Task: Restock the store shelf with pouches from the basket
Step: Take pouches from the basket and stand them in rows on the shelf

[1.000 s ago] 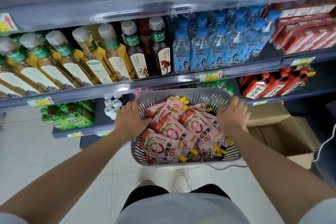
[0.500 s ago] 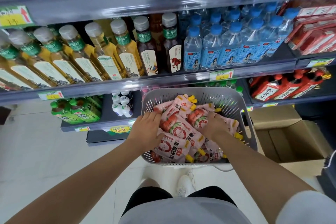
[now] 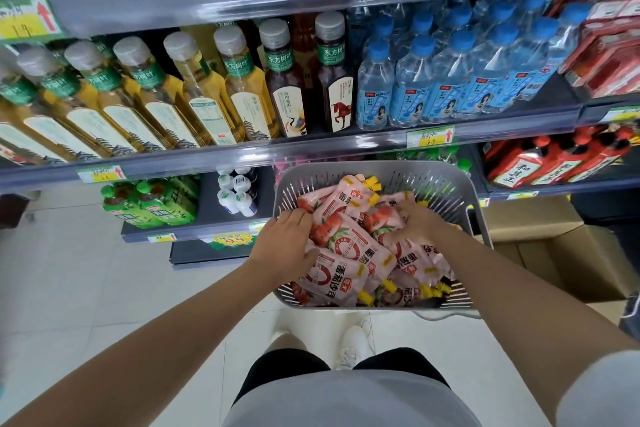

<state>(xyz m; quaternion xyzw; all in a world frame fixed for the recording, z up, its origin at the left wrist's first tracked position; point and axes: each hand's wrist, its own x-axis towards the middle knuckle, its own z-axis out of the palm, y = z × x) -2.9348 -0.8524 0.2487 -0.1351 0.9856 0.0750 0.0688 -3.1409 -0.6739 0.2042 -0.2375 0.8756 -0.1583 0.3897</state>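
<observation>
1. Gray slotted basket [image 3: 462, 204], centre, in front of the lower shelf [image 3: 207, 211]. What carries it cannot be seen.
2. Basket contents: a loose heap of pink tomato-sauce pouches [image 3: 341, 276] with yellow caps. They lie flat and overlapping, piled up to about rim height.
3. Upper shelf [image 3: 311, 146], left to right: yellow-green tea bottles [image 3: 204, 94], two dark tea bottles [image 3: 287, 94], blue-capped water bottles [image 3: 450, 80], then red packs, which are blurred.
4. Lower shelf: green bottles [image 3: 152, 204] at left, small white-capped bottles [image 3: 235, 194] just left of the basket, red bottles [image 3: 554, 163] at right.
5. Left hand [image 3: 285, 244]: at the basket's left rim, fingers bent onto the heap, thumb lying on the nearest pouch. I cannot tell whether it grips.
6. Right hand [image 3: 417, 222]: inside the basket, right of centre, palm down, fingers curved into the pile. Grip cannot be told either. The hands are apart, with pouches between them.
7. Edges and room: the basket's far rim sits close under the upper shelf's front rail. A cardboard box [image 3: 561, 253] stands just right of the basket. There is a bare dark shelf strip between the green and white-capped bottles, and white tiled floor [image 3: 69, 288] lies open at left.
</observation>
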